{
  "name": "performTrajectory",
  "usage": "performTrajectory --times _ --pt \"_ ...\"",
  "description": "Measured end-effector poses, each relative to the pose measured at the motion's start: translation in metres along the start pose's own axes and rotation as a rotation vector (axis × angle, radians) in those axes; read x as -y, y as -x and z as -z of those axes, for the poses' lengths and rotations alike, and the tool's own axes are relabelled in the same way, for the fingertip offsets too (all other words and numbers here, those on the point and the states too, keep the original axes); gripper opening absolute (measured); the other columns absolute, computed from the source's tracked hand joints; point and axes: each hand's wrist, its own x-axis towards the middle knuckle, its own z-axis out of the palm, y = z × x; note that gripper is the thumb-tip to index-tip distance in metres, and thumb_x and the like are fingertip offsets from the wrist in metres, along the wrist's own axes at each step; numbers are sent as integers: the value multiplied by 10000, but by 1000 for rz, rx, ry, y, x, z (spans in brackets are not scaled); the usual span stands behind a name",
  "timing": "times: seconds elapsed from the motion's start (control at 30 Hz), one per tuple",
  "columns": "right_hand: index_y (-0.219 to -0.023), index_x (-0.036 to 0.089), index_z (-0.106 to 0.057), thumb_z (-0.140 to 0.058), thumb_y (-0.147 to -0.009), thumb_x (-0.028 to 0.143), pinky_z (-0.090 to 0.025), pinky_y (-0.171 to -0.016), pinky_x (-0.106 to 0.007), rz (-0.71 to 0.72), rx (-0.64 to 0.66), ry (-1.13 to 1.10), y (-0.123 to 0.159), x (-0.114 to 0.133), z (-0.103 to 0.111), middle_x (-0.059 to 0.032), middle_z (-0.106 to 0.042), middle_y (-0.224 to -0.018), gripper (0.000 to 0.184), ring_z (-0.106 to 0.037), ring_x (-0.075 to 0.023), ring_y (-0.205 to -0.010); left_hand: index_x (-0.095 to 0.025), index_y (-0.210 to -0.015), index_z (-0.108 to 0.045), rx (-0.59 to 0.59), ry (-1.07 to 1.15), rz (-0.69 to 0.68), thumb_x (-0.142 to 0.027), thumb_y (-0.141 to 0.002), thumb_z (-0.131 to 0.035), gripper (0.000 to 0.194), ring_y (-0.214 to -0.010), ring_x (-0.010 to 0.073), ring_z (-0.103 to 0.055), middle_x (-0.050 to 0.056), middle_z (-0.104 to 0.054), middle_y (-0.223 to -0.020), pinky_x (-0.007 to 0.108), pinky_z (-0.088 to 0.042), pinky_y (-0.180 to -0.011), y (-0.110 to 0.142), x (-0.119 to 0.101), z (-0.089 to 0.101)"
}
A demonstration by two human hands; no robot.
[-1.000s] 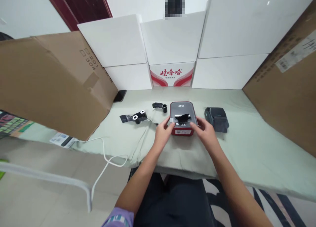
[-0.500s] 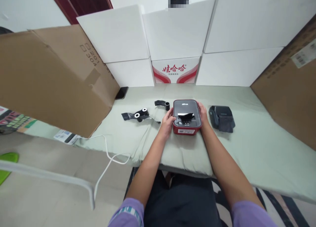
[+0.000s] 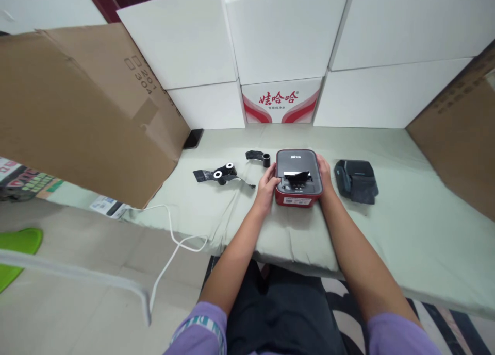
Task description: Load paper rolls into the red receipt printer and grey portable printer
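A small label printer [image 3: 297, 163] with a black lid and red sides rests on the pale green cloth. Black strip material sticks out of the slot in its top, and a white sticker is on its front. My left hand [image 3: 266, 186] is closed round the left side, thumb near the lid's edge. Against the right side presses my right hand [image 3: 324, 170], its fingers partly hidden behind the printer. Left of it lie two ribbon spools [image 3: 224, 173] with black ribbon trailing, and a small black roll [image 3: 266, 159]. A dark handheld device [image 3: 356, 181] lies to the right.
White boxes [image 3: 284, 40] stand along the back, with a red-printed box [image 3: 282, 101] among them. Cardboard panels [image 3: 88, 113] flank both sides. A phone [image 3: 193, 138] lies at the back left. A white cable [image 3: 172, 231] hangs over the front edge.
The whole view has shifted slightly with my head. Both hands keep the same hold on the label printer, and the things around it lie as before.
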Motion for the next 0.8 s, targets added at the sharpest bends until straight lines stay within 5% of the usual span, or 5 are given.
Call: performTrajectory --times 0.33,0.8 --pt "-793 249 -590 -549 -794 750 -522 -959 -373 28 9 -24 -2 -5 2 -28 -660 -858 503 -627 -232 -913 -268 -1555 -458 -6 -27 -7 -274 -851 -518 707 -1497 248 -477 2 -498 -1613 402 -441 -1218 0 0 1" --pt "-728 231 -581 -546 -868 679 -505 -808 -323 98 -53 -51 -1 -5 0 -1 -579 -736 471 -539 -181 -792 -230 -1460 -571 11 322 58 -185 -657 -628 807 -1545 278 -394 41 -525 -1595 374 -329 -1268 -4 -14 -3"
